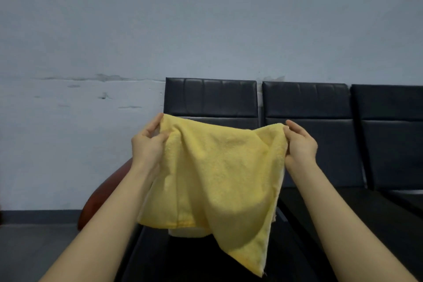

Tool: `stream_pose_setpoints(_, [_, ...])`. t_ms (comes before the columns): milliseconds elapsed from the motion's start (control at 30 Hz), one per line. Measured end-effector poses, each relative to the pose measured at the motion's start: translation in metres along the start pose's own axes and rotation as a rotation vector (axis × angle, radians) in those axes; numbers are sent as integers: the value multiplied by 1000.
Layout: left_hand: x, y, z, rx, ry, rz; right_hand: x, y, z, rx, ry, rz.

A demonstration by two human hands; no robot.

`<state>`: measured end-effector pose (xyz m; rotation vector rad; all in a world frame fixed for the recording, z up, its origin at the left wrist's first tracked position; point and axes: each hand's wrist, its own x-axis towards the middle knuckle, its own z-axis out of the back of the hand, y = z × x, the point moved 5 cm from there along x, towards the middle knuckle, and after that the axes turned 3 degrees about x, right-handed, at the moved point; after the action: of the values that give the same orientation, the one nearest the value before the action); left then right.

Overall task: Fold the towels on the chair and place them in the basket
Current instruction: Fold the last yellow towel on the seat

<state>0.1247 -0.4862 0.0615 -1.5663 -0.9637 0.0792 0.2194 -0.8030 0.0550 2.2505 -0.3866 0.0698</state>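
Yellow towel [212,171] hangs in the air between the two hands, stretched by its upper corners above the seat of a black chair [210,98]. Behind the hands stands a pale grey-blue wall [160,18], scuffed with dark marks to the outside of the left hand; a dark skirting strip runs along its foot where it meets a grey floor [34,249]. The chair belongs to a row of padded black seats with smooth, leather-like backs stitched into panels, which runs on past the right hand. Below the left forearm curves a reddish-brown rounded armrest [103,194]. The left hand [146,144] pinches one top corner of the towel, thumb in front and fingers behind; the right hand [299,144] grips the other corner likewise. The cloth is fluffy terry, sagging in soft folds, its lowest corner drooping under the right forearm. Something pale [187,232] shows under the towel's bottom edge; what it is cannot be told.
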Motion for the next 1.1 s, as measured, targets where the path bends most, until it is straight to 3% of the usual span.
stream_pose_setpoints(100, [-7, 16, 3, 103, 30, -11, 0, -15, 13, -133, 76, -35])
stream_pose_setpoints(267, [-26, 67, 18, 136, -36, 197, -6, -54, 50, -568, 140, 13])
stream_pose_setpoints(500, [-51, 128, 26, 259, 154, 456, -11, -97, 82, -730, 198, 1])
stream_pose_setpoints(667, [-59, 136, 23, 252, 272, 462, -9, -109, 86, -649, 194, -83])
stream_pose_setpoints(867, [-49, 132, 18, 324, 219, 394, -7, -106, 79, -439, 128, -134])
stream_pose_setpoints(1000, [-39, 126, 12, 152, 191, 485, -6, -95, 67, -314, 79, -127])
stream_pose_setpoints(1100, [-27, 108, 4, 73, 139, 435, -4, -76, 52, -254, 74, -77])
